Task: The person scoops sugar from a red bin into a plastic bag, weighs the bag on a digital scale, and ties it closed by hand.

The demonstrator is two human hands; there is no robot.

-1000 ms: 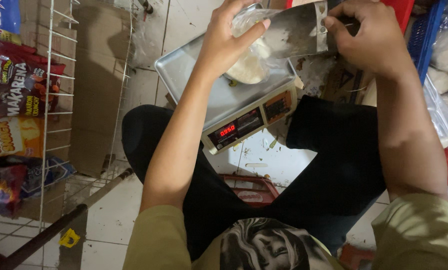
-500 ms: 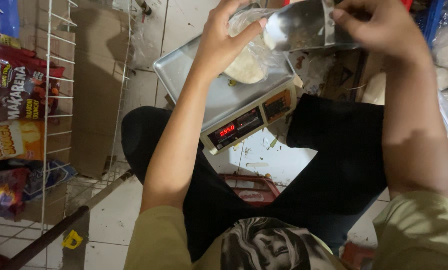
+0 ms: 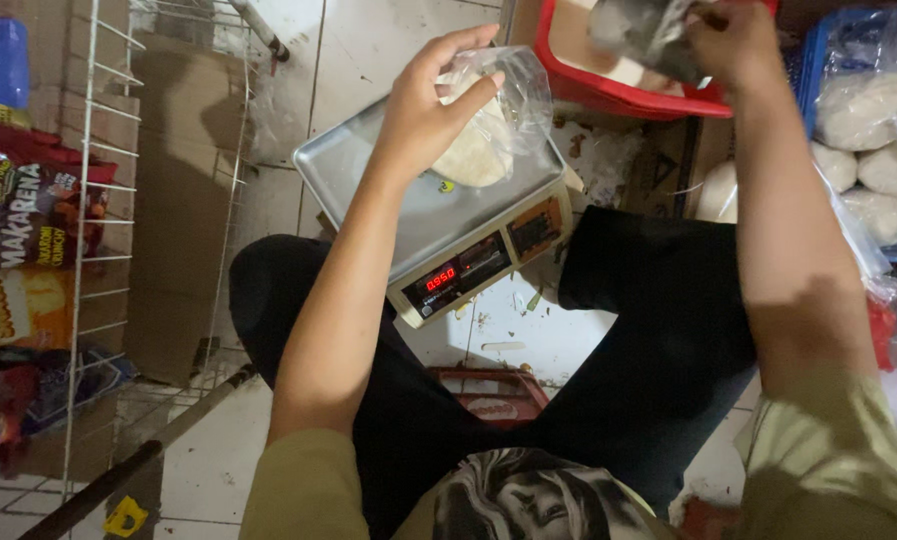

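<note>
Hands [image 3: 430, 112] — bag [image 3: 493, 125] on scale [image 3: 368, 165]

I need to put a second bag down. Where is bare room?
The scale pan is bare on its near-left side, beside the clear bag the left hand holds. The right hand holds a scoop over the red tub; filled bags crowd the right.

Tiled floor [image 3: 368, 50], digital scale [image 3: 448, 235], red basin [image 3: 648, 95], cardboard [image 3: 178, 200]

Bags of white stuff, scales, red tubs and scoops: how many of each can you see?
Clear bags of white stuff: 4 (one under the left hand on the scale, three at the right)
Scale: 1
Red tub: 1
Metal scoop, in the right hand: 1
Total: 7
</note>
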